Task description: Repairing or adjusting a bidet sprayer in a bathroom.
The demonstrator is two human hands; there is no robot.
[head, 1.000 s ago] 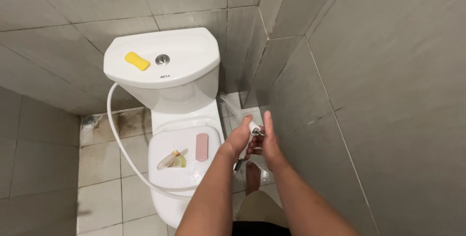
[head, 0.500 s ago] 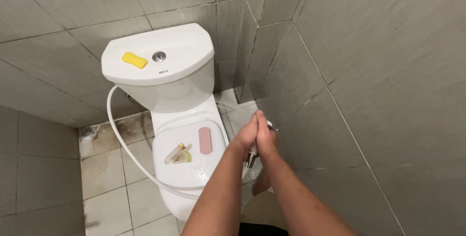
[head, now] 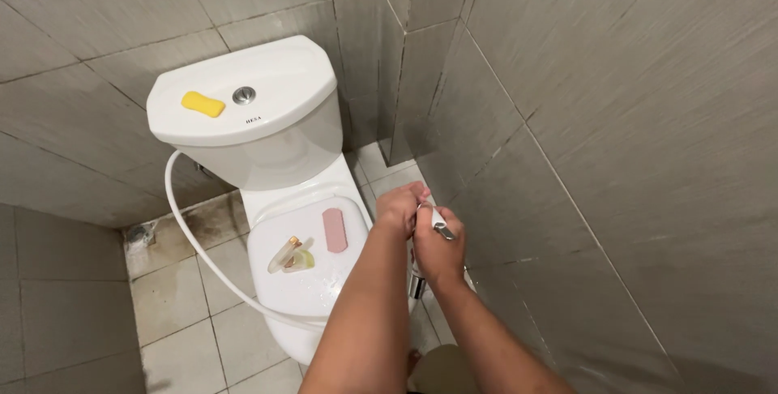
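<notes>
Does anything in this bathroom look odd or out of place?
Yes. A yellow soap bar lies on the toilet tank lid, and a pink bar and a small bottle lie on the closed seat lid, odd resting spots. The floor tiles by the toilet base look stained dark.

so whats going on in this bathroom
A person stands beside a white toilet in a grey-tiled corner, both hands together over a handheld bidet sprayer by the right wall. The right hand grips the sprayer; the left hand rests against it. A white hose loops past the toilet. On the closed lid lie a pink bar and a small bottle; a yellow bar sits on the tank.
</notes>
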